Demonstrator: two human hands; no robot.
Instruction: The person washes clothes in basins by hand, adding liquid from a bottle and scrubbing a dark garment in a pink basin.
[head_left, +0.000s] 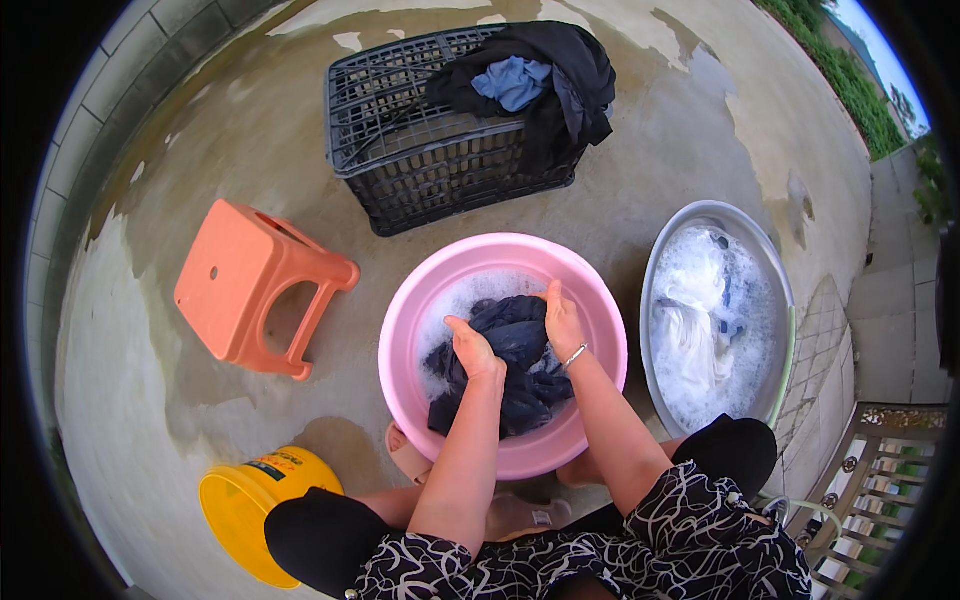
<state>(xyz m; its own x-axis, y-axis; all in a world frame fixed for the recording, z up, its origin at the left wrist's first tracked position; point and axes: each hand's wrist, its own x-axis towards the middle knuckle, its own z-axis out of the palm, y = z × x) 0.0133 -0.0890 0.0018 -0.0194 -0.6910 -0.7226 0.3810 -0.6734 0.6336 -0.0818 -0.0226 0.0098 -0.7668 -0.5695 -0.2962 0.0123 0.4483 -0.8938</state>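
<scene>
A round pink plastic basin stands on the ground between my feet. Suds float in it around a dark navy garment, which is wet and bunched up. My left hand grips the garment on its left side, thumb raised. On the other side, my right hand holds the same cloth, its thumb pointing up and a silver bracelet at the wrist. The fingers of both hands are partly hidden by the fabric.
An upturned black plastic crate carries dark clothes and a blue cloth. Right of me, a grey metal tub holds white laundry in foam. An orange stool and a tipped yellow bucket lie to the left.
</scene>
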